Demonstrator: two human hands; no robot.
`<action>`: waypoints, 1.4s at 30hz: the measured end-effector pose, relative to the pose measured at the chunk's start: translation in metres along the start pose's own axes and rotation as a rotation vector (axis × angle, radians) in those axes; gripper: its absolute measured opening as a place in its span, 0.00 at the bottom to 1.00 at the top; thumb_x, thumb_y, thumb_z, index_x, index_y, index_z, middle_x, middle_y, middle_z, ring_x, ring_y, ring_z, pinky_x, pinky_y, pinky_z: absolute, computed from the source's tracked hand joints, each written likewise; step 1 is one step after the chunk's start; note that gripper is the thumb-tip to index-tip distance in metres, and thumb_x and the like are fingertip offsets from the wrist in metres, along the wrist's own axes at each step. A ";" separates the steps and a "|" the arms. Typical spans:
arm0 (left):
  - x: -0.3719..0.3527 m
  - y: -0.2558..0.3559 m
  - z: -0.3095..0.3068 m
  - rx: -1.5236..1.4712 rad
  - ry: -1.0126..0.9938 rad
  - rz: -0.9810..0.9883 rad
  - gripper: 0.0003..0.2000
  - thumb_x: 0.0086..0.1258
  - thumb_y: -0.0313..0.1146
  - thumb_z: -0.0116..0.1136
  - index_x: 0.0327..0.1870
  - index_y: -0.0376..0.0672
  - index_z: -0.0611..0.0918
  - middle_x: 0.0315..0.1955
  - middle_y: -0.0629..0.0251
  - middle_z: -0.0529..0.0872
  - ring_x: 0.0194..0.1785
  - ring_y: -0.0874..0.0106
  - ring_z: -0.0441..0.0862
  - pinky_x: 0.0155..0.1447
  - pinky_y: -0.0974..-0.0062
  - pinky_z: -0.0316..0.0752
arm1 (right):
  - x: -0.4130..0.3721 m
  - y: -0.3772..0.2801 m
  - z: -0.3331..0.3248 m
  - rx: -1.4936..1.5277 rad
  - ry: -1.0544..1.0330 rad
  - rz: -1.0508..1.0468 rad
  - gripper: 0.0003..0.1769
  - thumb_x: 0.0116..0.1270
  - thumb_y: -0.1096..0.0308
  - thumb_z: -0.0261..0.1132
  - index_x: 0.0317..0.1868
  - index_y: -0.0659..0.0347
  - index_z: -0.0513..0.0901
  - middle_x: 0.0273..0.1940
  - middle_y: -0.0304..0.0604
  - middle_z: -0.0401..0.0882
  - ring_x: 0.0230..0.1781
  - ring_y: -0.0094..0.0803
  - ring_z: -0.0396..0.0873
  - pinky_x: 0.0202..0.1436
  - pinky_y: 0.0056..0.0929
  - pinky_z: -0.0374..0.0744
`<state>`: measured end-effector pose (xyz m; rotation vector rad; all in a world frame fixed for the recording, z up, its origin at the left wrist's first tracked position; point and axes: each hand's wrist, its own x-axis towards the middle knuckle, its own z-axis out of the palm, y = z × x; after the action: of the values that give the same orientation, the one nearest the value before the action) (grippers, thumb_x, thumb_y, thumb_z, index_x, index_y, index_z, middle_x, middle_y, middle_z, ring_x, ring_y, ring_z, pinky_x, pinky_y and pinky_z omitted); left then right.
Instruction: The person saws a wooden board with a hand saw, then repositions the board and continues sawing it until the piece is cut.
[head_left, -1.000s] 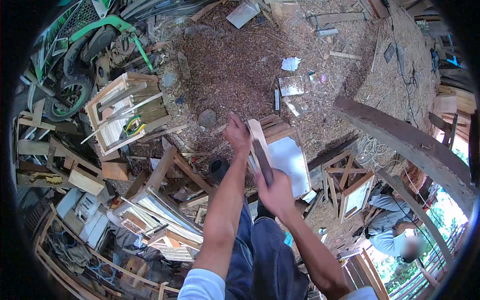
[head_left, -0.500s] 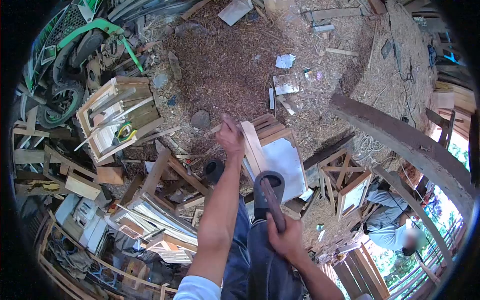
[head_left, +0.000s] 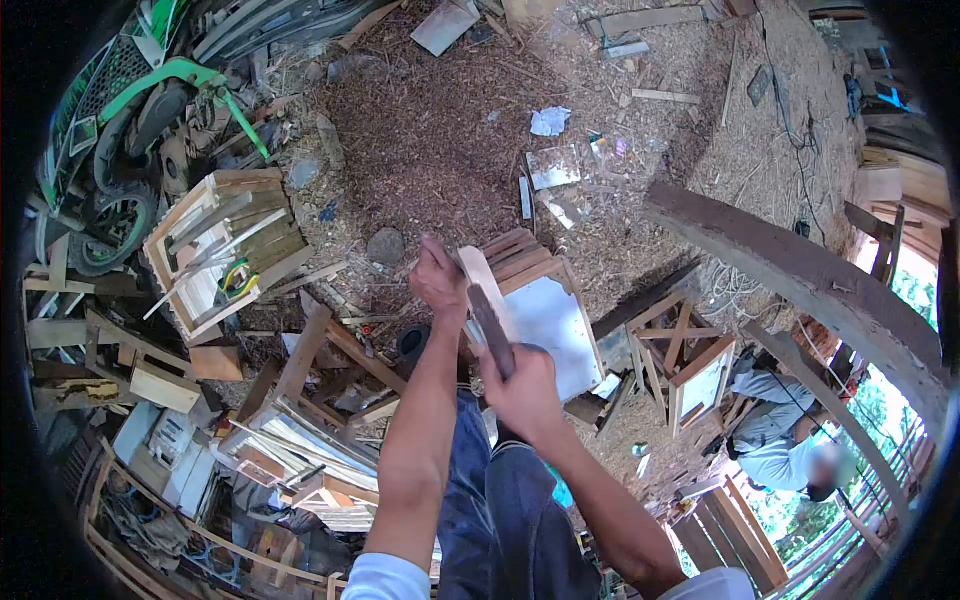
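Observation:
My left hand (head_left: 438,280) is closed at the left edge of a pale wooden board (head_left: 478,266), near its far end. My right hand (head_left: 526,396) is wrapped round the near end of a long, dark brown tool (head_left: 490,322), narrow like a machete. Its far part overlaps the board in this view, close to the left hand. Beneath them stands a wooden box with a white top panel (head_left: 552,325) and brown slats at its far side. The board's near end is hidden behind the tool and right hand.
An open wooden box (head_left: 290,262) with sticks and yellow-handled pliers stands left. A green motorbike (head_left: 185,75) is at upper left. A large dark beam (head_left: 790,270) crosses the right side. A person (head_left: 775,430) sits at right. Wood scraps and shavings cover the ground.
My right hand has raised the dark tool up and left, from over the sandal to over the board. The whole view has shifted slightly; my left hand stays by the board.

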<state>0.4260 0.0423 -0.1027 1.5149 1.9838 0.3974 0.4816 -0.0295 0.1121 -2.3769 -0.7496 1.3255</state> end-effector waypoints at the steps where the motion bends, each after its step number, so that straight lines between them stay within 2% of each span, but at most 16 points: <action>1: -0.002 -0.003 0.003 -0.016 0.007 -0.004 0.25 0.75 0.42 0.40 0.18 0.36 0.76 0.14 0.43 0.74 0.20 0.44 0.73 0.26 0.50 0.63 | 0.005 -0.001 0.000 -0.013 0.011 -0.008 0.15 0.66 0.62 0.61 0.27 0.67 0.80 0.20 0.60 0.76 0.26 0.51 0.81 0.24 0.41 0.75; 6: -0.004 -0.006 0.004 -0.109 0.079 0.027 0.26 0.76 0.43 0.38 0.18 0.36 0.76 0.14 0.43 0.74 0.19 0.44 0.72 0.26 0.51 0.62 | -0.082 0.014 -0.011 0.095 0.072 -0.019 0.14 0.65 0.62 0.60 0.42 0.66 0.81 0.25 0.57 0.81 0.24 0.52 0.81 0.28 0.39 0.78; 9: -0.006 -0.001 0.001 -0.068 -0.037 -0.134 0.27 0.76 0.45 0.37 0.19 0.35 0.76 0.15 0.42 0.75 0.21 0.44 0.74 0.28 0.52 0.63 | -0.085 0.017 -0.015 0.097 0.085 -0.001 0.15 0.65 0.61 0.59 0.42 0.66 0.81 0.24 0.58 0.80 0.24 0.52 0.81 0.28 0.40 0.78; 13: -0.002 -0.002 0.004 -0.079 0.085 -0.040 0.30 0.76 0.50 0.38 0.18 0.34 0.76 0.13 0.44 0.72 0.18 0.49 0.66 0.27 0.54 0.60 | -0.075 0.010 -0.007 0.112 0.061 -0.007 0.16 0.65 0.60 0.59 0.41 0.66 0.81 0.23 0.58 0.79 0.24 0.52 0.80 0.28 0.42 0.78; 16: -0.007 -0.002 0.001 -0.088 0.035 -0.061 0.27 0.76 0.46 0.38 0.20 0.34 0.76 0.15 0.43 0.74 0.20 0.45 0.70 0.28 0.52 0.62 | -0.056 0.007 -0.007 0.037 0.030 0.021 0.15 0.65 0.60 0.59 0.35 0.66 0.81 0.21 0.58 0.78 0.23 0.52 0.80 0.27 0.43 0.77; 18: -0.005 -0.004 0.002 -0.048 0.054 0.025 0.26 0.76 0.44 0.39 0.20 0.33 0.76 0.14 0.42 0.74 0.20 0.43 0.70 0.28 0.51 0.63 | 0.015 0.020 0.025 0.002 0.084 -0.110 0.17 0.66 0.59 0.59 0.30 0.67 0.81 0.20 0.59 0.76 0.24 0.52 0.81 0.26 0.43 0.76; 19: 0.001 -0.002 0.001 -0.067 0.027 -0.011 0.26 0.76 0.44 0.39 0.20 0.33 0.76 0.14 0.42 0.74 0.20 0.43 0.70 0.28 0.51 0.63 | 0.042 0.006 0.025 0.036 -0.099 0.050 0.17 0.64 0.64 0.59 0.45 0.72 0.77 0.37 0.66 0.79 0.31 0.64 0.77 0.36 0.48 0.79; 21: -0.002 0.000 -0.002 -0.101 -0.063 -0.082 0.26 0.76 0.44 0.39 0.20 0.34 0.76 0.14 0.42 0.73 0.20 0.44 0.70 0.27 0.51 0.63 | 0.022 0.003 0.021 0.022 0.133 -0.121 0.18 0.65 0.59 0.61 0.27 0.68 0.80 0.18 0.58 0.75 0.22 0.51 0.81 0.23 0.42 0.74; 23: -0.008 -0.004 -0.006 -0.082 0.001 0.110 0.27 0.76 0.45 0.39 0.20 0.33 0.76 0.14 0.43 0.74 0.19 0.46 0.69 0.27 0.53 0.62 | -0.034 0.007 0.008 0.088 0.135 -0.078 0.19 0.65 0.58 0.61 0.27 0.68 0.80 0.18 0.58 0.75 0.22 0.52 0.80 0.23 0.42 0.73; 25: -0.006 -0.001 0.001 -0.062 0.030 -0.013 0.28 0.76 0.47 0.39 0.20 0.31 0.76 0.14 0.44 0.74 0.16 0.52 0.65 0.27 0.55 0.61 | -0.045 0.007 0.004 0.112 0.130 -0.007 0.20 0.65 0.57 0.61 0.26 0.68 0.80 0.19 0.58 0.76 0.22 0.54 0.80 0.24 0.43 0.73; 26: -0.005 -0.003 0.004 -0.060 0.121 0.092 0.28 0.75 0.46 0.40 0.19 0.32 0.76 0.13 0.44 0.73 0.16 0.50 0.67 0.27 0.54 0.61 | -0.047 0.005 0.004 0.102 0.108 0.061 0.20 0.65 0.56 0.61 0.26 0.68 0.79 0.19 0.58 0.76 0.22 0.54 0.80 0.24 0.43 0.73; 31: -0.001 0.001 0.005 -0.061 -0.015 -0.001 0.24 0.75 0.43 0.42 0.20 0.35 0.79 0.13 0.44 0.74 0.17 0.45 0.71 0.24 0.52 0.61 | 0.015 0.004 0.014 0.015 0.039 0.043 0.18 0.65 0.59 0.62 0.27 0.68 0.80 0.20 0.59 0.76 0.22 0.55 0.79 0.25 0.42 0.74; 35: 0.001 -0.005 0.003 -0.024 0.040 -0.014 0.25 0.75 0.45 0.41 0.20 0.36 0.79 0.13 0.44 0.75 0.18 0.45 0.72 0.26 0.49 0.62 | -0.077 0.006 -0.011 0.106 0.056 0.008 0.16 0.65 0.61 0.61 0.29 0.68 0.81 0.21 0.59 0.77 0.25 0.54 0.80 0.25 0.41 0.75; 38: -0.005 0.002 0.004 -0.032 0.008 -0.082 0.26 0.75 0.46 0.39 0.22 0.38 0.81 0.15 0.43 0.77 0.20 0.44 0.74 0.27 0.48 0.64 | -0.030 0.012 0.003 0.027 0.024 0.094 0.16 0.65 0.62 0.60 0.30 0.69 0.81 0.22 0.59 0.77 0.26 0.53 0.80 0.26 0.42 0.76; 40: -0.003 -0.006 0.006 -0.085 0.001 -0.067 0.25 0.75 0.46 0.40 0.23 0.38 0.81 0.16 0.43 0.77 0.21 0.44 0.74 0.27 0.48 0.64 | 0.023 0.014 0.023 -0.020 0.050 -0.052 0.14 0.64 0.62 0.61 0.33 0.67 0.82 0.23 0.59 0.77 0.28 0.53 0.81 0.29 0.44 0.76; 42: -0.004 0.007 -0.001 -0.083 0.052 -0.007 0.25 0.74 0.45 0.40 0.22 0.37 0.81 0.17 0.43 0.77 0.21 0.43 0.74 0.28 0.48 0.64 | -0.002 0.009 0.016 0.015 0.078 -0.030 0.13 0.64 0.62 0.61 0.34 0.66 0.82 0.23 0.58 0.78 0.27 0.51 0.81 0.30 0.43 0.77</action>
<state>0.4314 0.0408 -0.0974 1.4594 1.9872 0.5144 0.4693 -0.0373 0.1002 -2.3807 -0.7477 1.2146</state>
